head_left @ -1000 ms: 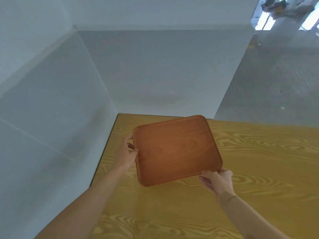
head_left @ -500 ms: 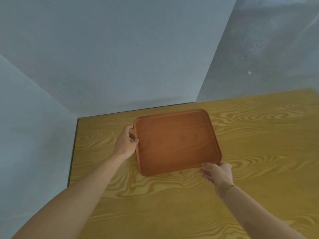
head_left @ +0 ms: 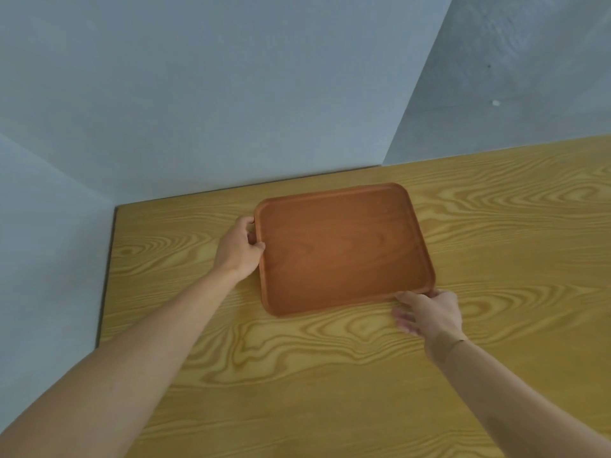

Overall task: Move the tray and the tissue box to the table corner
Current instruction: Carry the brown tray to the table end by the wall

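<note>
A flat reddish-brown wooden tray [head_left: 344,246] with rounded corners lies on the yellow wood-grain table [head_left: 330,375], close to the table's far left corner. My left hand [head_left: 239,247] grips the tray's left rim, thumb on top. My right hand [head_left: 429,314] holds the tray's near right corner with fingertips on the rim. The tray has nothing on it. No tissue box is in view.
Grey walls [head_left: 215,94] stand just behind and left of the table, meeting at the corner. The table's left edge [head_left: 107,276] runs along a dark gap by the wall. Grey floor [head_left: 529,77] shows at upper right.
The tray has come down from a tilted hold above the table to lie flat on it near the corner. Both hands stayed on its rim. The camera tipped further down.
</note>
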Tool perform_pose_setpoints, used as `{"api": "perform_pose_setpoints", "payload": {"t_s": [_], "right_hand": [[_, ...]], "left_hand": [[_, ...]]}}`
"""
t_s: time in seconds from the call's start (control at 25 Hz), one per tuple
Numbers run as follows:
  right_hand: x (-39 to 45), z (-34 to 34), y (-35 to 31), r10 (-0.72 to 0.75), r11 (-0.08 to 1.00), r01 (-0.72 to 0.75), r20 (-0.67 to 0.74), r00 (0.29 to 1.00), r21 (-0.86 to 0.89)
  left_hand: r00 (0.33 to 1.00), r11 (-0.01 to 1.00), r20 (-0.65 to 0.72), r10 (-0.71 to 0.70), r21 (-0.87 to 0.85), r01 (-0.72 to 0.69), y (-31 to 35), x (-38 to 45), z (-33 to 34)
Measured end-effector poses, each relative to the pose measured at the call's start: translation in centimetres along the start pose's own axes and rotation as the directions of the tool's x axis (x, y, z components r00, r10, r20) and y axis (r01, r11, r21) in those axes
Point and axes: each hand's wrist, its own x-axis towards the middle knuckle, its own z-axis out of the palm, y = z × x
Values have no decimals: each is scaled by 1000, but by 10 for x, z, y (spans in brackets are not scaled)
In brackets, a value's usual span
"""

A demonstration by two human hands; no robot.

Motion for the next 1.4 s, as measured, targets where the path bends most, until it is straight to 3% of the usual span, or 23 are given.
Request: {"api": "perform_pose_setpoints", "payload": {"t_s": [0.16, 0.32, 0.48, 0.56, 0.68, 0.76, 0.84, 0.92, 1.24, 1.4], "right_hand": [[1, -3, 1, -21, 1000, 20, -19, 1000, -14], [-1, -9, -2, -24, 996, 26, 22, 999, -87], [-9, -23, -4, -92, 957, 96, 31, 995, -275], [-12, -30, -1, -300, 823, 268, 17, 954, -501], [-15, -38, 5, -646, 429, 545, 177, 742, -721], [-10, -40, 2, -646, 247, 586, 319, 693, -772], [1, -41, 2, -591, 79, 562, 416, 692, -823], [12, -43, 4, -553, -20, 539, 459, 696, -842], [30, -42, 8, -575, -1, 523, 428, 697, -853], [34, -39, 6, -570, 115, 558, 406, 715, -822]], "left_hand": [[1000, 1000, 17, 0, 31, -1, 0, 3, 4], [997, 983, 9, 73, 166, -73, 3, -3, 1], [999, 986, -12, 42, 163, -39, 5, -32, -2], [996, 985, -23, 82, 153, -78, 0, -61, 1], [976, 949, -24, 218, 240, -207, -13, -106, 10], [972, 928, 5, 233, 299, -224, -23, -122, 18], [976, 913, 40, 213, 348, -214, -32, -128, 25], [972, 883, 57, 228, 408, -231, -40, -129, 28], [962, 837, 54, 269, 481, -261, -42, -120, 28], [958, 833, 30, 284, 488, -262, -40, -117, 27]]}}
